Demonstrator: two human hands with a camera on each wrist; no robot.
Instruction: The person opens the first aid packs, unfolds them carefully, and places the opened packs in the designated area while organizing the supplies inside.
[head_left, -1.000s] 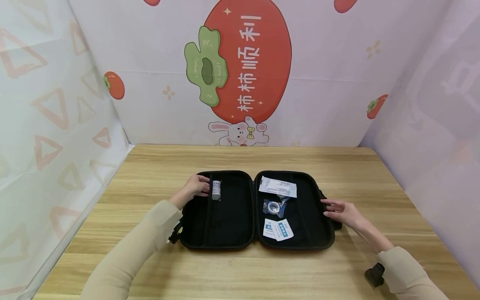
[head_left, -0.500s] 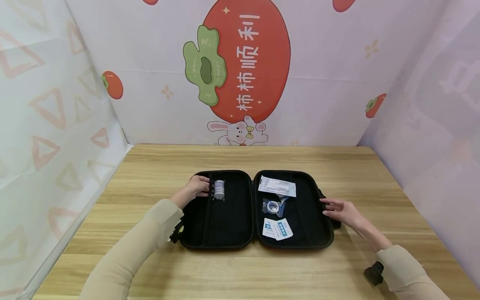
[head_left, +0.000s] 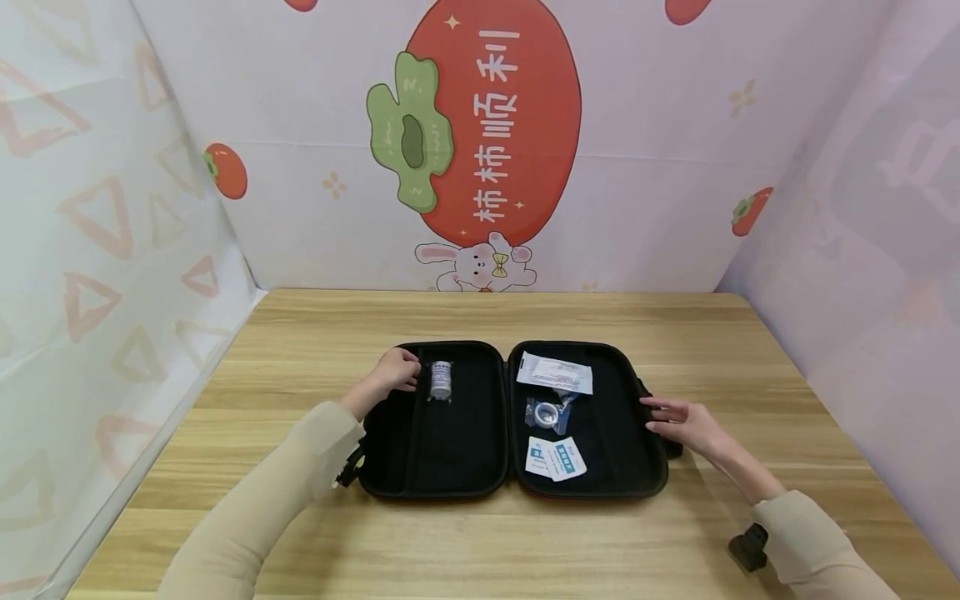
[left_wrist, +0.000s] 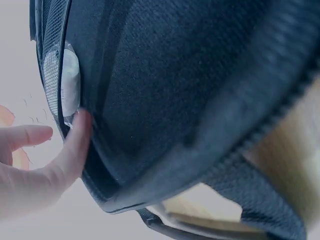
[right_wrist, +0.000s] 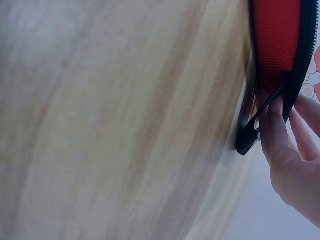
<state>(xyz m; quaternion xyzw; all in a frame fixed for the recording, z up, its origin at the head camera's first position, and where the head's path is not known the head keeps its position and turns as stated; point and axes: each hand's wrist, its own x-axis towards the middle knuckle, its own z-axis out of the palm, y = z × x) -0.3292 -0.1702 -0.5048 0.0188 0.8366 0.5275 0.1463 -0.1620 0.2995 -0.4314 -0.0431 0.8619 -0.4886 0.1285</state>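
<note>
A black-lined zip case (head_left: 465, 450) lies spread flat on the table. In its left half, a white printed roll in clear wrapping, resembling a bandage roll (head_left: 441, 381), lies by the edge band of a mesh pocket (left_wrist: 52, 30). My left hand (head_left: 395, 370) is over that half's far left corner; in the left wrist view one finger (left_wrist: 80, 130) touches the case near the roll's end, while another stays apart. With fingers on both sides of the rim, my right hand (right_wrist: 295, 150) holds the case's right edge, next to the red outer shell (right_wrist: 277, 40).
The right half holds a flat white packet (head_left: 555, 372), a tape roll in a blue-clear wrapper (head_left: 547, 415) and small white-blue sachets (head_left: 566, 459). A black strap (right_wrist: 247, 140) hangs by my right hand. Printed cloth walls surround the wooden table (head_left: 480, 550).
The bandage roll has shifted slightly right, away from the pocket's band, and shows more of itself. My left fingers have drawn back from it a little. The right hand stays on the rim.
</note>
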